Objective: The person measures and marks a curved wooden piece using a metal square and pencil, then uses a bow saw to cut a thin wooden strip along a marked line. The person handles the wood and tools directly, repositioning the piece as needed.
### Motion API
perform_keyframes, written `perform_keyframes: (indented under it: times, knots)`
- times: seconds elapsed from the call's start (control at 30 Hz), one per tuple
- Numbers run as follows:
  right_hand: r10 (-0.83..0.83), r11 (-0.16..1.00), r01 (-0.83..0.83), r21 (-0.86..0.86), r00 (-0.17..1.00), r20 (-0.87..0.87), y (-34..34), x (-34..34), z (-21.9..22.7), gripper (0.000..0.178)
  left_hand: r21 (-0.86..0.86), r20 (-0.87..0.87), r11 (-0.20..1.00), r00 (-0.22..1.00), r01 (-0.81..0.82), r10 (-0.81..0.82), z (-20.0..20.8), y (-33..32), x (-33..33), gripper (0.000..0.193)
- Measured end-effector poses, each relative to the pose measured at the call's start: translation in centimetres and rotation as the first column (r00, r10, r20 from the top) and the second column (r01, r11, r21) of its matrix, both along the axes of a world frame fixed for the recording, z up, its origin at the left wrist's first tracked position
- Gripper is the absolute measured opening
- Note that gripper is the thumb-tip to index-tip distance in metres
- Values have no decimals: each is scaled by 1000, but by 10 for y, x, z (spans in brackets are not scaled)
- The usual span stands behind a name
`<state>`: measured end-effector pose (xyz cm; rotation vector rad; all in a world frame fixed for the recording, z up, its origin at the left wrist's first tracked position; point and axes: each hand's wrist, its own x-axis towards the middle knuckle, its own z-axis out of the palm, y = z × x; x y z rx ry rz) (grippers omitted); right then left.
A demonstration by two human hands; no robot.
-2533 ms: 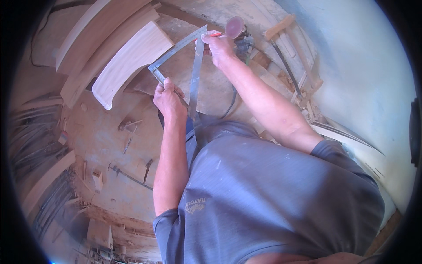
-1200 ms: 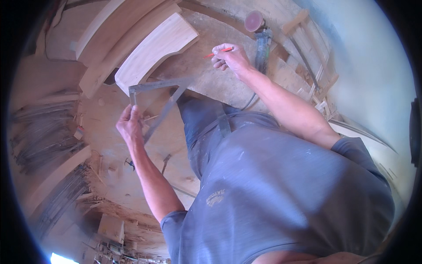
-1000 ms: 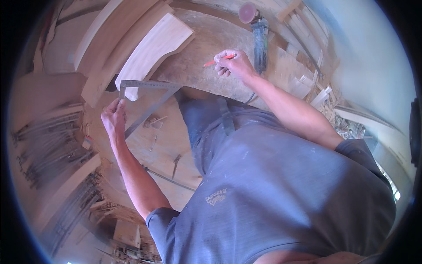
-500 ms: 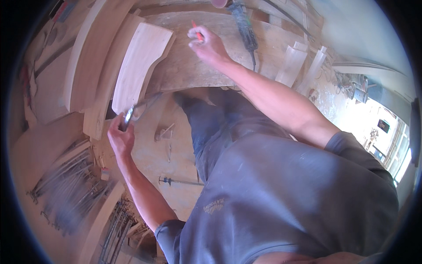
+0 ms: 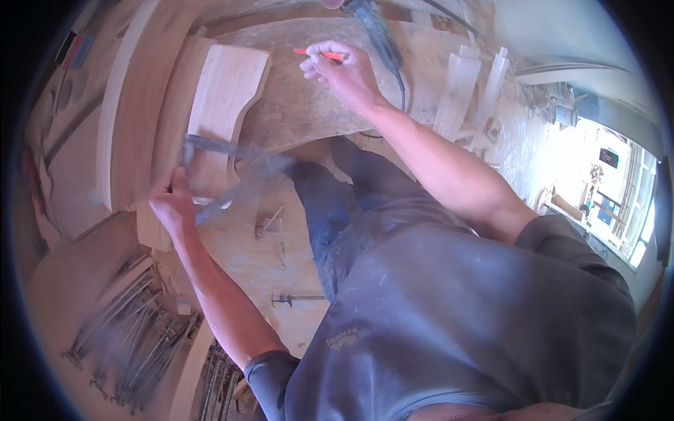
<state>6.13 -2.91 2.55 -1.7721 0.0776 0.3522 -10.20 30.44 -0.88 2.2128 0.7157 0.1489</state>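
Note:
In my left hand [image 5: 173, 201] is a metal square [image 5: 217, 146], its blurred grey arms spreading out in a triangle-like outline. It lies over or just above the lower part of a pale, curved wooden board [image 5: 228, 88]; whether they touch, I cannot tell. My right hand [image 5: 344, 74] grips a red pencil [image 5: 314, 52] between thumb and fingers, above the bench [image 5: 295, 105] to the right of the board. The pencil points left, clear of the wood.
Large curved timbers [image 5: 137, 105] lie left of the board. An angle grinder [image 5: 379, 35] with a cord rests at the back of the bench, near pale wooden pieces [image 5: 456, 91]. Several metal clamps [image 5: 133, 337] are piled lower left; a bar clamp [image 5: 298, 299] lies beside my legs.
My left hand has shifted left and slightly, swinging the square across the lower part of the board. My right hand has moved a little right, and the pencil has turned from steep to nearly level.

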Motion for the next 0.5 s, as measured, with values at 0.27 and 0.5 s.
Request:
perform_keyframes:
  times: [0.27, 0.5]
  knots:
    - [-86, 992, 95, 83, 991, -106, -47, -47, -13, 21, -121, 20, 992, 999, -45, 47, -21, 18, 59, 27]
    - [-142, 979, 152, 138, 987, -78, -58, -55, -1, 17, 33, -216, 997, 974, 75, -67, -12, -14, 76, 29]
